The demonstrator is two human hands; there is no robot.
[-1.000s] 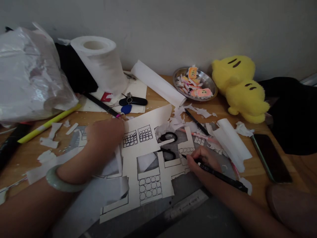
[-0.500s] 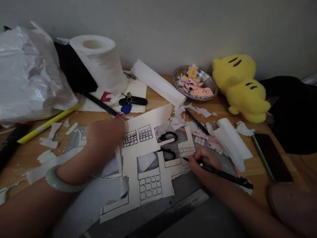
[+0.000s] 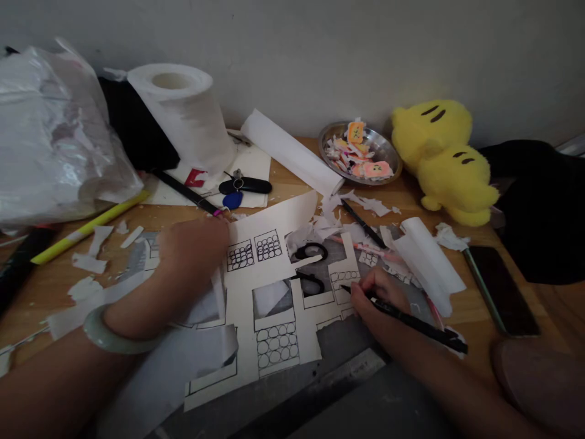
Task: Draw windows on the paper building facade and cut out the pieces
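Observation:
A cream paper sheet (image 3: 241, 297) with cut-out windows and inked panels of small circles lies in front of me. My left hand (image 3: 194, 250), a pale bangle (image 3: 114, 338) on its wrist, rests closed at the sheet's left edge. What its curled fingers hold, if anything, is hidden. In my right hand (image 3: 381, 292) is a black pen (image 3: 415, 323), gripped near the tip. The tip is at a circle-filled panel on the sheet's right part; I cannot tell whether it touches. Scissors with black handles (image 3: 312, 250) lie partly under the sheet, showing through its openings.
A metal ruler (image 3: 361, 363) lies on the dark grey mat (image 3: 388, 396). Paper scraps (image 3: 89, 262) are scattered around. Behind stand a tissue roll (image 3: 183, 122), keys (image 3: 244, 185) and a metal bowl (image 3: 388, 149) of scraps. Yellow plush toys (image 3: 457, 177) and a phone (image 3: 503, 292) are right; a plastic bag (image 3: 50, 134) is left.
The pen tip has shifted slightly upward on the circle-filled panel. My left hand and the sheet have stayed in place.

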